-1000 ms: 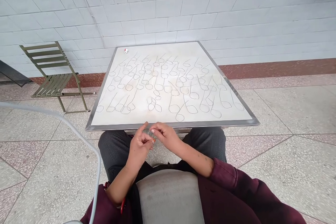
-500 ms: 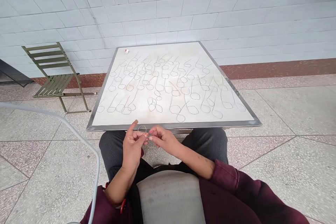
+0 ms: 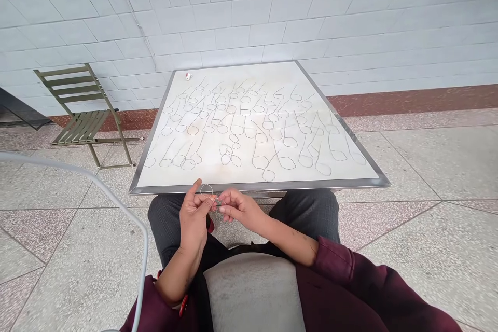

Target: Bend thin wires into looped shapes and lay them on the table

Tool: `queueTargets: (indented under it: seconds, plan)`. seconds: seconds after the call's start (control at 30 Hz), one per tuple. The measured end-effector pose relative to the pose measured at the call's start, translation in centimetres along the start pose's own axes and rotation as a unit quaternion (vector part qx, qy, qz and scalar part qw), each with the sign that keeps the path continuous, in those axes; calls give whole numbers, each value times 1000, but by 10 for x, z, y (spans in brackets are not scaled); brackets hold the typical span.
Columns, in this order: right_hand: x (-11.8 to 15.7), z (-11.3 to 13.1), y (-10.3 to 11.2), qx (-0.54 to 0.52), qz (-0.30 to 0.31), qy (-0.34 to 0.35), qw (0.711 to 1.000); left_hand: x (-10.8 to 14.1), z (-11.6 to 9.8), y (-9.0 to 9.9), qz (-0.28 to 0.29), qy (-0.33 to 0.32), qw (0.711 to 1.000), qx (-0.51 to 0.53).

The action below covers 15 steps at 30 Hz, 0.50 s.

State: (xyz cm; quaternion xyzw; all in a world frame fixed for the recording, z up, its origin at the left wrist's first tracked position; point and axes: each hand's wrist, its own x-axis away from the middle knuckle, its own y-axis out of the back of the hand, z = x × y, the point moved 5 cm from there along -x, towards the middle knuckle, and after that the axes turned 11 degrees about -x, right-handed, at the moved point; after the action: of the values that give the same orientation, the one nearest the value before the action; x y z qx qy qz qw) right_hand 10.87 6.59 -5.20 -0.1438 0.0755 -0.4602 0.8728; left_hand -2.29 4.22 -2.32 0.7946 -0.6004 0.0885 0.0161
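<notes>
A thin wire (image 3: 206, 185) bent into a round loop is held between my two hands, just off the table's near edge. My left hand (image 3: 195, 212) pinches it with thumb and forefinger while one finger points up. From the other side my right hand (image 3: 240, 208) pinches the wire with its thumb and fingers. Part of the wire is hidden behind the fingers. Beyond the hands, many looped wires (image 3: 268, 174) with straight or slightly curved tails lie spread in rows over the white tabletop (image 3: 206, 175).
A small white and red object (image 3: 189, 77) sits in the table's far left corner. A green slatted folding chair (image 3: 80, 127) stands left of the table, by the tiled wall (image 3: 249, 13). A grey curved tube (image 3: 128, 212) crosses the left foreground.
Both hands have shifted slightly; the left has moved a little left, and the wire loop shows a bit farther left. Both still pinch the wire. The wires on the table have not moved.
</notes>
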Motion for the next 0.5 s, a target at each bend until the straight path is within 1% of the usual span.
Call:
queueTargets:
  seconds: [0.1,0.2,0.33,0.43,0.5]
  plan:
    - [1,-1,-2,-8,-5,10,1000,-1,2,1,6,13,1000,5]
    - [1,-1,-1,2,-13,25,1000,-1,2,0,18,2,1000,-2]
    - [1,2,1,43,-15,46,998,-2,4,-1,29,1,1000,-10]
    - [0,4,1,75,-25,65,995,-3,5,0,14,1,1000,-3]
    - [0,3,1,70,-39,68,994,-4,5,2,-9,2,1000,5]
